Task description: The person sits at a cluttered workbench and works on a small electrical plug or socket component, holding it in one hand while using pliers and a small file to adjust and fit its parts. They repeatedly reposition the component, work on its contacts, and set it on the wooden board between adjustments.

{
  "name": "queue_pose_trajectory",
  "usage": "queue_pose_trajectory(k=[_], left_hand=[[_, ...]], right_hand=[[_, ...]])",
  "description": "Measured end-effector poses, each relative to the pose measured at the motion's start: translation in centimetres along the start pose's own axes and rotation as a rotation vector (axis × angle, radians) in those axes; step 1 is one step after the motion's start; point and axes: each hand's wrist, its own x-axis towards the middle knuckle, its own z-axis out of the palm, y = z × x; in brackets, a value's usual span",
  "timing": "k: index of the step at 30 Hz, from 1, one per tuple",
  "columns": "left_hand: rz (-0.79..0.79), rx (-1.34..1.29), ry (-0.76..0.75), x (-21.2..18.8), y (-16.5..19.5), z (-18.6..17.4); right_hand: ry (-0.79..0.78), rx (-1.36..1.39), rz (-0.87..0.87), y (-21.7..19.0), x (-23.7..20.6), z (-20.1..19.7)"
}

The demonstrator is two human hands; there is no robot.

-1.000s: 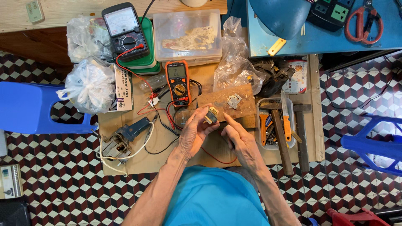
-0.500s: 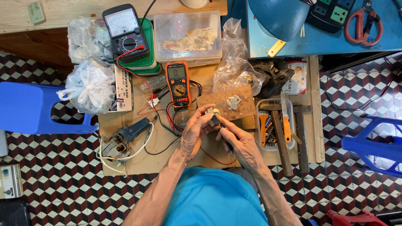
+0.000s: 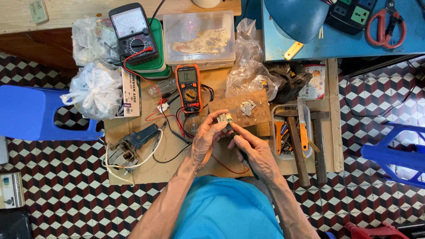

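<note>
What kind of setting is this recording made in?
Probably a small home electronics repair bench on a tiled floor. An orange digital multimeter, an analog meter and a tray of hand tools surround the left hand and right hand.

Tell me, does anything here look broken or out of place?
Yes: a partly dismantled motor lies at the table's left front corner, its white cord trailing over the edge. Otherwise just clutter.

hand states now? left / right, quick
Left hand: closed on a small part, held up over the table.
Right hand: closed on a thin dark tool, tip at the part.
</note>
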Motion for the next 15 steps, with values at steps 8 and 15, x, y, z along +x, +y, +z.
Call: queue_pose_trajectory(k=[8, 15], left_hand=[[0.002, 0.03, 0.004, 0.16, -0.35, -0.45], [0.002, 0.032, -0.02, 0.01, -0.46, -0.58]], right_hand=[[-0.014, 0.032, 0.0, 0.18, -0.29, 0.19], [-0.003, 0.122, 0.001, 0.69, -0.4, 0.19]])
